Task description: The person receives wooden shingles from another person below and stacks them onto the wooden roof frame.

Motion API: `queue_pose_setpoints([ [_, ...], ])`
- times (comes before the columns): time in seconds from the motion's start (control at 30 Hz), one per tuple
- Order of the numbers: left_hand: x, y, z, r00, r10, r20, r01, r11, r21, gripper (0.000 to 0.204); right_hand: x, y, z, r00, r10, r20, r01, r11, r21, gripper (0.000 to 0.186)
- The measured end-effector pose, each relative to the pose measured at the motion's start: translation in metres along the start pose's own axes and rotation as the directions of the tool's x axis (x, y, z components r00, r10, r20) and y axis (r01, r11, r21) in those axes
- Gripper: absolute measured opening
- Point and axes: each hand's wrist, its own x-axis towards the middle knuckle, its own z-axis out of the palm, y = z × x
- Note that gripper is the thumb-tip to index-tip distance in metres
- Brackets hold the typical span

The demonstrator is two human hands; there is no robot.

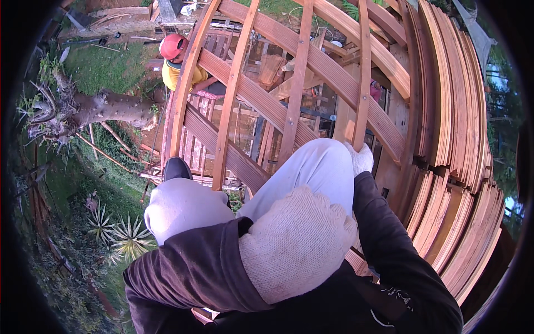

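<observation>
My left hand [300,245], in a cream knitted glove, is bent across the front of my body, close to the camera. Its knuckles are curled, and whatever lies under the fingers is hidden. Beyond my raised knee [311,161] in pale trousers, my right hand [361,159], also gloved, is closed around the lower end of a narrow wooden batten [362,72]. That batten crosses over broad slanting rafters [267,106]. My other knee [181,206] is bent at the left, with a dark shoe [177,168] just past it.
Long planks [456,100] are stacked along the right. Wide gaps between the battens open onto a lower level of boards [272,69]. A person in a red helmet [173,47] and yellow top is at the far left of the frame. A thick cut tree trunk [111,108] rises beside it.
</observation>
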Motion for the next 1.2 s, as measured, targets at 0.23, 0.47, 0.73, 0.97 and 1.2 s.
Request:
queue_pose_setpoints([
  [0.23, 0.018, 0.012, -0.038, 0.986, 0.023, 0.166, -0.029, 0.999, 0.031, 0.024, 0.004, 0.009, -0.007, 0.999, 0.041, -0.002, -0.041, 0.997, 0.065, 0.049],
  [0.47, 0.036, 0.019, -0.048, 0.944, 0.048, 0.328, -0.065, 0.997, 0.042, 0.028, -0.014, -0.026, -0.017, 0.992, 0.082, 0.096, -0.082, 0.997, 0.001, 0.052],
  [0.73, 0.045, 0.029, -0.042, 0.936, 0.145, 0.319, -0.197, 0.971, 0.137, 0.040, -0.013, -0.006, -0.027, 0.985, 0.107, 0.135, -0.115, 0.992, 0.050, 0.065],
  [0.97, 0.030, 0.006, -0.032, 0.950, 0.027, 0.312, -0.097, 0.972, 0.214, 0.041, -0.017, -0.012, -0.023, 0.995, 0.039, 0.088, -0.049, 0.992, 0.118, 0.063],
  [1.2, 0.013, 0.018, -0.044, 0.956, -0.102, 0.276, 0.027, 0.965, 0.261, 0.050, -0.027, -0.014, -0.025, 0.997, -0.069, -0.024, 0.073, 0.965, 0.254, 0.066],
])
